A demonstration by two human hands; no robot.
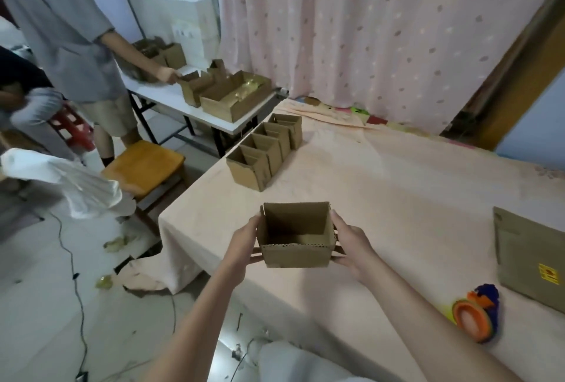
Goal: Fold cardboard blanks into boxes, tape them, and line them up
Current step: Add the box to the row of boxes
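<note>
Two hands, the left hand (244, 239) and right hand (351, 242), clasp the open box (295, 236) by its sides, seemingly to carry it toward the row of boxes (266, 151) at eleven o'clock.

The box (296, 238) you hold is matt brown corrugated cardboard, its cut near edge showing the fluting. The row of boxes (265, 151) farther off is the same dull cardboard. Your tabletop (397, 186) is covered in pale pink cloth, soft and faintly creased. The tape dispenser (477, 314) looks like glossy orange and blue plastic. The flat blanks (532, 259) are matt cardboard. The chair seat (143, 164) is smooth yellowish wood.
</note>
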